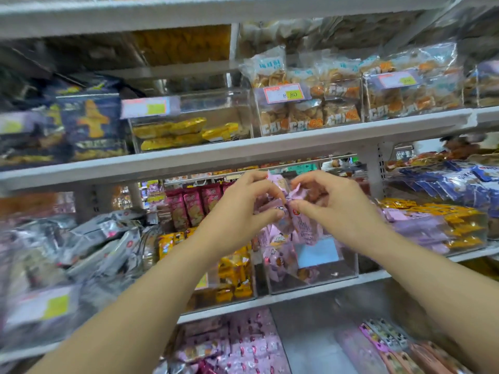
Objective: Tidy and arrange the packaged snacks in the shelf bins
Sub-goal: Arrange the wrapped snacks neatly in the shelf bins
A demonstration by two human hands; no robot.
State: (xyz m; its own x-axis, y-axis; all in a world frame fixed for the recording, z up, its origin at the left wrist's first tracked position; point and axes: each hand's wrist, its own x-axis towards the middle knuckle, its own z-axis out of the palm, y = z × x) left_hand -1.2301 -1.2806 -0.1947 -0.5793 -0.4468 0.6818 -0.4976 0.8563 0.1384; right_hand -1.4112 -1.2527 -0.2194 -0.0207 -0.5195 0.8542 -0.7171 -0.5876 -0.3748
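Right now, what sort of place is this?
Probably a shop's snack aisle: tiered white shelves, clear bins of packaged snacks, and a price tag reading 8.80. The left hand and right hand pinch pink packets over one bin.

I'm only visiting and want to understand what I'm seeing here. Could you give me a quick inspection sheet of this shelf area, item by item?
Surface: white shelf lined with bins; the picture is blurred towards the edges.
Job's things: pink snack packets held above a clear bin that holds more of the same.
Clutter: silver packs heaped unevenly at left; yellow packets beside the clear bin.
Grippers: left hand and right hand both pinch the pink snack packets.
Cables: nothing seen.
Surroundings: upper shelf of biscuit bags with a price tag reading 8.80; blue packs at right.
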